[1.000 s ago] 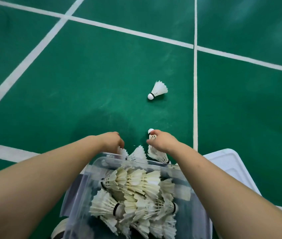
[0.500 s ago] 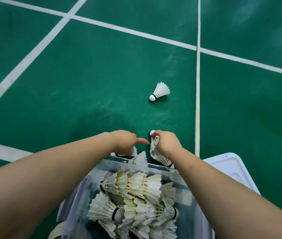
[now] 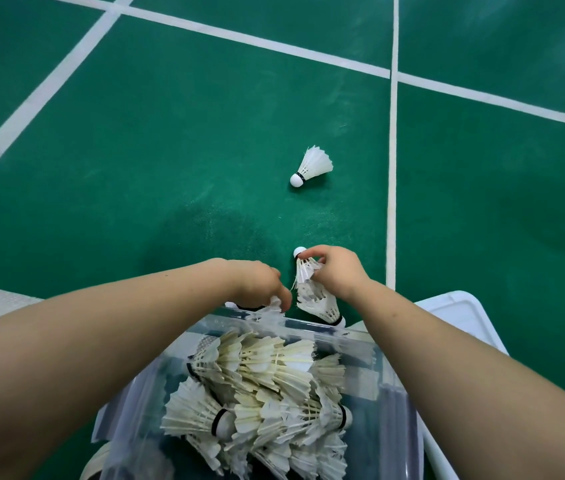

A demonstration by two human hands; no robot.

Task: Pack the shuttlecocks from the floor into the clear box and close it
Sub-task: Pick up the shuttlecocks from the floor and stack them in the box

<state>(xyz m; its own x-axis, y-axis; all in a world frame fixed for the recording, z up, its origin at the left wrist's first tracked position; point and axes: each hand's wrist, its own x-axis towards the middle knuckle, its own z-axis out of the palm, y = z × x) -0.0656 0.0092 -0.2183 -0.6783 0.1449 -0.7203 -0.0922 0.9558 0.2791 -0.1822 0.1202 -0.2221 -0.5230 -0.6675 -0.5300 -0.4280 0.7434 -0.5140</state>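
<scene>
Down on the green court floor [image 3: 177,140], crossed by white lines [image 3: 392,133], a person stretches both bare arms over a clear box [image 3: 393,410] that stands open. Its white lid [image 3: 461,317] lies on the floor just to the box's right. Inside the box sits a pile of shuttlecocks [image 3: 267,386], feathers yellowed, black bands showing at the corks. Just past the box's far rim, the left hand [image 3: 260,282] has its fingers curled down onto the feathers of a half-hidden shuttlecock [image 3: 274,304], whose white cork pokes out to the left beneath the wrist. The right hand [image 3: 338,271], just beside the left, pinches an upper shuttlecock [image 3: 304,270] by its feathers, cork pointing away from the box. A lower shuttlecock [image 3: 321,303] sits directly beneath that one, its black-banded cork toward the box rim; whether the right hand holds it too cannot be told. Farther out, near the long white line, a lone shuttlecock [image 3: 314,164] lies on its side, well apart from both hands.
</scene>
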